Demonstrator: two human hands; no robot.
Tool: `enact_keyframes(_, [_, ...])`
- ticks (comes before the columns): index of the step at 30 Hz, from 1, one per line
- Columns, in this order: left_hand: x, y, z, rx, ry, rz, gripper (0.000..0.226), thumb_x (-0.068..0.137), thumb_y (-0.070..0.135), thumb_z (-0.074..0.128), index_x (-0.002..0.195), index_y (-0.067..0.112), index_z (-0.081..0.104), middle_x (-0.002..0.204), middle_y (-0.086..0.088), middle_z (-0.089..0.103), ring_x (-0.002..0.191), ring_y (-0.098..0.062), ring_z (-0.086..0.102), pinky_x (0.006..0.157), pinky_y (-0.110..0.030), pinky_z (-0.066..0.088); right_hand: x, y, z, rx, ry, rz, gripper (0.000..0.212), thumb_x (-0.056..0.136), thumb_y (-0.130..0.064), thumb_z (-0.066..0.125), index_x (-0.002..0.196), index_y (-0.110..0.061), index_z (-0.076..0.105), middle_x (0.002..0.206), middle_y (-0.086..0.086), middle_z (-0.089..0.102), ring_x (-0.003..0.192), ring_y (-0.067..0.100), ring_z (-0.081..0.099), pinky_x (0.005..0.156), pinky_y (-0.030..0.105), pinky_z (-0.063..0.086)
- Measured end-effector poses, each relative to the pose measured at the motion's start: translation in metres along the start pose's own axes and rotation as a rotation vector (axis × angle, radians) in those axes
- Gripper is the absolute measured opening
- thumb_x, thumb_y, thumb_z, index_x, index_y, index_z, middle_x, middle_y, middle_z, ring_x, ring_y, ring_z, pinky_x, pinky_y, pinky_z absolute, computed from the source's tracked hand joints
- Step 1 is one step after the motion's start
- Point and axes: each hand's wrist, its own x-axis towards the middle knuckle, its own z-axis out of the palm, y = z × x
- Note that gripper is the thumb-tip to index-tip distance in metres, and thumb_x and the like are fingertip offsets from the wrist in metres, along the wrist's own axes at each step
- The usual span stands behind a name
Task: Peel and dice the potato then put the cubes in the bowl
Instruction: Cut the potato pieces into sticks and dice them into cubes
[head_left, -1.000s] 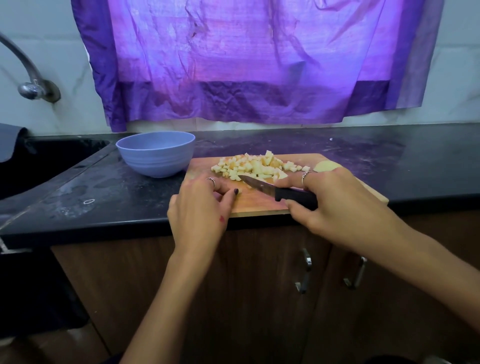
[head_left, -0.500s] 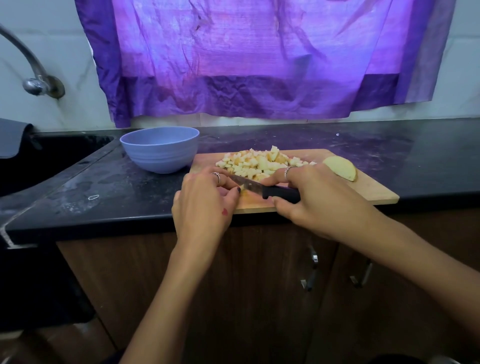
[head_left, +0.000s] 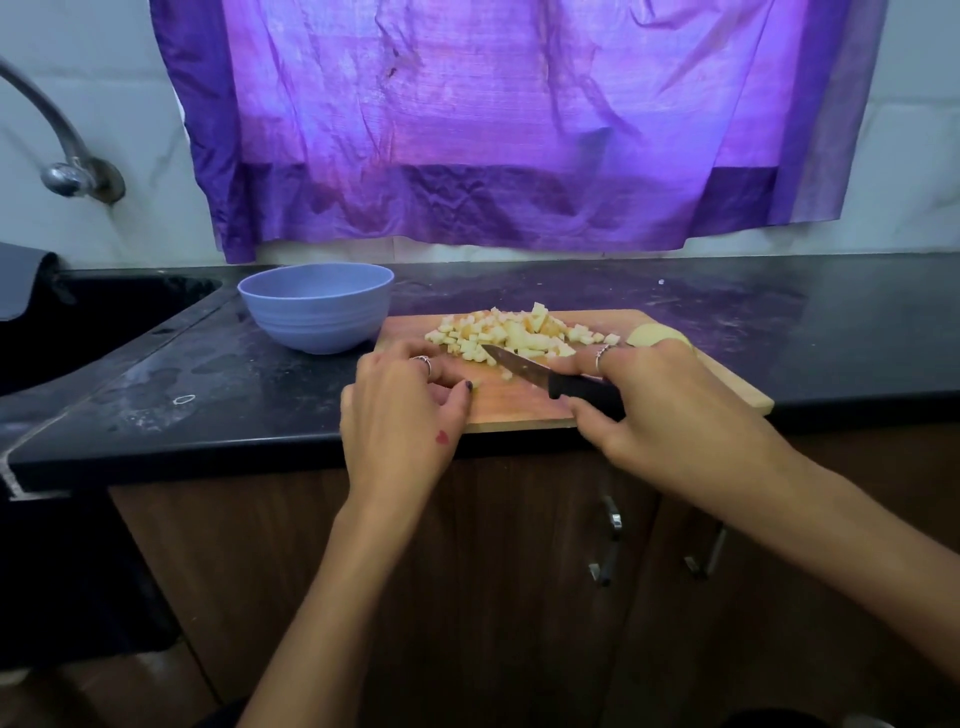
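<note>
- Right hand (head_left: 670, 410) gripped the black handle of the knife (head_left: 550, 376), blade angled left toward the cubes.
- Left hand (head_left: 402, 410) rested on the near-left corner of the cutting board (head_left: 519, 410), fingers curled; any piece under them could not be seen.
- Board sat on the black countertop (head_left: 208, 384).
- Potato cubes (head_left: 519, 332) were piled just beyond the blade; uncut potato piece (head_left: 647, 333) behind the right hand.
- Blue bowl (head_left: 317, 306) stood left of the board.
</note>
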Motion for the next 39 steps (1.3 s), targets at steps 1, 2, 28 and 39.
enact_keyframes(1, [0.000,-0.001,0.000,-0.018,0.016,0.008,0.014,0.088,0.033,0.066,0.094,0.023,0.074,0.127,0.010,0.056,0.119,-0.014,0.044,0.095,-0.036,0.035,0.000,-0.002,0.000,0.030,0.003,0.004,0.040,0.092,-0.032,0.056,0.132,-0.036,0.054,0.083,-0.015,0.053,0.068,0.002,0.042,0.055,0.014,0.030])
enact_keyframes(2, [-0.001,-0.002,0.000,-0.036,0.037,0.016,0.013,0.087,0.030,0.067,0.095,0.023,0.074,0.126,0.008,0.057,0.118,-0.015,0.044,0.096,-0.037,0.037,-0.001,-0.005,0.000,0.059,-0.001,0.000,0.040,0.092,-0.032,0.057,0.132,-0.036,0.054,0.085,-0.015,0.055,0.065,0.001,0.041,0.054,0.011,0.030])
enact_keyframes(28, [0.003,-0.004,0.001,-0.053,0.032,0.040,0.015,0.088,0.030,0.067,0.087,0.018,0.076,0.113,0.009,0.063,0.107,-0.015,0.052,0.086,-0.043,0.047,0.000,-0.008,0.001,0.013,-0.060,-0.018,0.038,0.092,-0.030,0.055,0.130,-0.034,0.055,0.099,-0.005,0.063,0.074,0.005,0.047,0.061,0.019,0.038])
enact_keyframes(39, [-0.002,-0.009,-0.002,0.003,-0.013,0.136,0.020,0.092,0.029,0.060,0.094,0.016,0.075,0.118,0.011,0.058,0.113,-0.011,0.045,0.085,-0.033,0.035,-0.003,-0.015,0.004,0.100,-0.069,-0.035,0.039,0.092,-0.029,0.057,0.130,-0.033,0.055,0.099,-0.002,0.067,0.084,0.010,0.059,0.073,0.027,0.051])
